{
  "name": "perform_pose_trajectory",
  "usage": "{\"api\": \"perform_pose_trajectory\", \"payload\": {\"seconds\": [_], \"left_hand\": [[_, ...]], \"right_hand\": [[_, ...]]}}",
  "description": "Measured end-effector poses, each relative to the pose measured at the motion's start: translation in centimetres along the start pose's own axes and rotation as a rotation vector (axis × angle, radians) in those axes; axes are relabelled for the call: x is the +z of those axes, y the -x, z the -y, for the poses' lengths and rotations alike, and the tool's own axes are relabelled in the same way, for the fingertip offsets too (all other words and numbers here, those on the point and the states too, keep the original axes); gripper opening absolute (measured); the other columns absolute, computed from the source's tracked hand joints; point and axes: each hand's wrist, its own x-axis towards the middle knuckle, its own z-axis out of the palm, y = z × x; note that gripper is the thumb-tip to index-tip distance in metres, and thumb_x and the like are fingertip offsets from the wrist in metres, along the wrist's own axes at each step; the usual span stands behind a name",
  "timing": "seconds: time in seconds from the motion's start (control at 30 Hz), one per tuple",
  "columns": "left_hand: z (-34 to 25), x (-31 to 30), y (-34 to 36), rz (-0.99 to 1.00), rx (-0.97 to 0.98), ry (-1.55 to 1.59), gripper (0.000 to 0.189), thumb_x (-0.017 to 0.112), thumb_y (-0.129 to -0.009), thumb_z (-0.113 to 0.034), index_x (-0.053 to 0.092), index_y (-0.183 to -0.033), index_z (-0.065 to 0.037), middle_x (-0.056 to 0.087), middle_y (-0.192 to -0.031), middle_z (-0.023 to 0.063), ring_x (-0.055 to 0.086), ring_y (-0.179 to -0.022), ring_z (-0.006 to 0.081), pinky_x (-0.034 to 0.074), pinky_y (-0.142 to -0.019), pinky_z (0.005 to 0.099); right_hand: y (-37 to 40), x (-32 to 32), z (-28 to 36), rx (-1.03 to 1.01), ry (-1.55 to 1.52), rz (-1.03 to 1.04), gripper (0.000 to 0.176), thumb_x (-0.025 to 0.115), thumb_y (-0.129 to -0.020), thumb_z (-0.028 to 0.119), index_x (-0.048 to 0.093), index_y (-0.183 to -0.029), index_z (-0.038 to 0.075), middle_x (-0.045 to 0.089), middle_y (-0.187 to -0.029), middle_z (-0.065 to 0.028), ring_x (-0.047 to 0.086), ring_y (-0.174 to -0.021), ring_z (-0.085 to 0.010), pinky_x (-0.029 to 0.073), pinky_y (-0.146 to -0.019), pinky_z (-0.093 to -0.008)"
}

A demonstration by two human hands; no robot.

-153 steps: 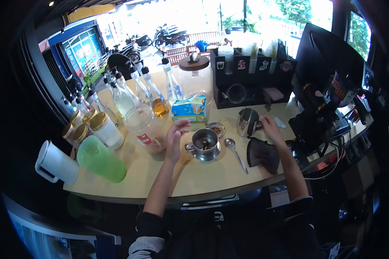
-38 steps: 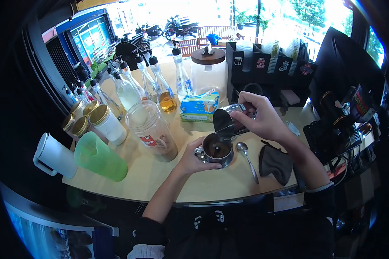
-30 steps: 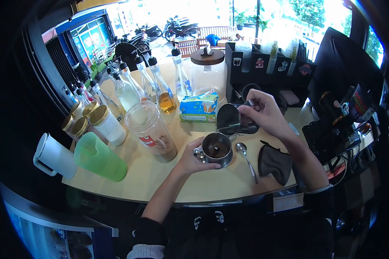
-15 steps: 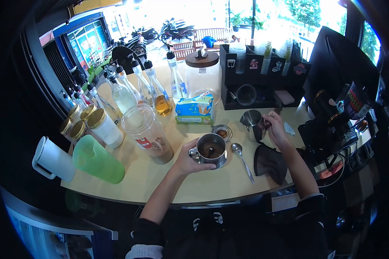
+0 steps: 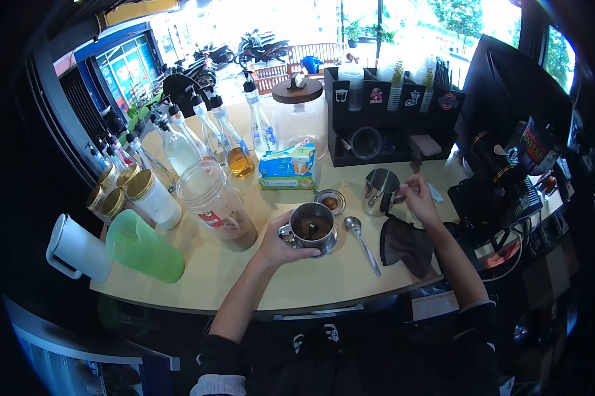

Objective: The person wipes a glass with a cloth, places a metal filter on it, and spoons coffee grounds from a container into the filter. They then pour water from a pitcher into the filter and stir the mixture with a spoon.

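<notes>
My left hand is wrapped round a metal coffee drip filter, a handled cup with a flanged base and a small post in its dark, wet-looking inside. Whether it rests on something beneath is hidden. Fingers of my right hand close on the handle of a steel milk pitcher, which stands nearly upright at the right. Just behind the filter lies a small round metal lid with something brown on it. A spoon lies between the filter and a dark cloth strainer.
Left are a tall clear plastic jar, a green pitcher, a white jug and gold-lidded jars. Pump bottles, a tissue pack and a glass jar stand behind. A black cup rack and machine are right.
The whole view has shifted slightly left. The steel pitcher has moved a little to the right against the counter and looks more upright. My left hand keeps its hold on the filter.
</notes>
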Motion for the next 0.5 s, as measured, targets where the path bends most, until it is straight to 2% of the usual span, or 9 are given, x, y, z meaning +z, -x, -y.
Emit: {"api": "perform_pose_trajectory", "payload": {"seconds": [0.03,0.1,0.17,0.23,0.27,0.33,0.5], "left_hand": [[0.0,-0.1,0.0,0.000,0.000,-0.001,0.074,0.091,-0.054,-0.021,0.059,-0.117,0.001,0.066,-0.110,0.0100,0.063,-0.101,0.0179,0.048,-0.092,0.0334],[0.1,-0.2,-0.2,0.020,0.027,-0.037,0.074,0.091,-0.054,-0.020,0.059,-0.117,0.000,0.065,-0.110,0.0098,0.062,-0.102,0.0178,0.048,-0.093,0.0335],[0.0,-0.2,-0.2,0.016,0.023,-0.035,0.074,0.091,-0.054,-0.020,0.059,-0.117,0.000,0.065,-0.110,0.0098,0.062,-0.102,0.0177,0.048,-0.093,0.0334],[0.1,-0.1,-0.1,0.018,0.016,-0.031,0.074,0.091,-0.054,-0.020,0.059,-0.117,0.000,0.065,-0.110,0.0098,0.062,-0.103,0.0177,0.048,-0.093,0.0333],[0.3,-0.1,-0.1,0.013,0.019,-0.029,0.074,0.091,-0.054,-0.020,0.058,-0.117,0.000,0.065,-0.111,0.0099,0.062,-0.103,0.0175,0.047,-0.094,0.0332],[0.3,-0.2,0.0,0.007,0.021,-0.032,0.075,0.091,-0.054,-0.020,0.058,-0.118,0.001,0.065,-0.111,0.0100,0.062,-0.104,0.0174,0.047,-0.094,0.0331],[-0.2,0.0,0.0,-0.001,0.007,-0.020,0.074,0.091,-0.054,-0.019,0.058,-0.118,0.001,0.065,-0.111,0.0097,0.062,-0.103,0.0170,0.047,-0.094,0.0328]], "right_hand": [[0.3,-0.2,0.6,0.000,-0.001,0.000,0.011,0.060,-0.090,0.011,0.051,-0.085,0.006,0.059,-0.083,-0.0040,0.059,-0.081,-0.0128,0.045,-0.070,-0.0277],[2.4,0.4,5.2,-0.267,0.356,0.008,0.013,0.063,-0.084,0.006,0.053,-0.092,0.005,0.060,-0.088,-0.0069,0.061,-0.082,-0.0188,0.045,-0.070,-0.0285],[5.2,1.7,8.0,-0.383,0.336,0.345,0.021,0.059,-0.083,0.005,0.056,-0.104,0.006,0.059,-0.087,-0.0083,0.061,-0.082,-0.0249,0.043,-0.070,-0.0315],[7.3,2.5,8.3,-0.433,0.768,0.659,0.022,0.054,-0.085,0.005,0.058,-0.106,0.010,0.058,-0.086,-0.0078,0.060,-0.082,-0.0258,0.041,-0.072,-0.0349],[7.9,2.9,8.2,-0.432,0.766,0.657,0.022,0.054,-0.085,0.005,0.058,-0.106,0.010,0.058,-0.086,-0.0078,0.060,-0.082,-0.0258,0.041,-0.072,-0.0349],[8.6,3.5,7.8,-0.508,0.950,0.872,0.017,0.050,-0.085,0.006,0.058,-0.099,0.012,0.056,-0.083,-0.0064,0.060,-0.081,-0.0239,0.039,-0.074,-0.0369],[8.6,3.6,6.7,-0.570,0.933,0.946,0.014,0.050,-0.083,0.006,0.057,-0.095,0.012,0.055,-0.083,-0.0059,0.060,-0.080,-0.0237,0.039,-0.071,-0.0370]]}}
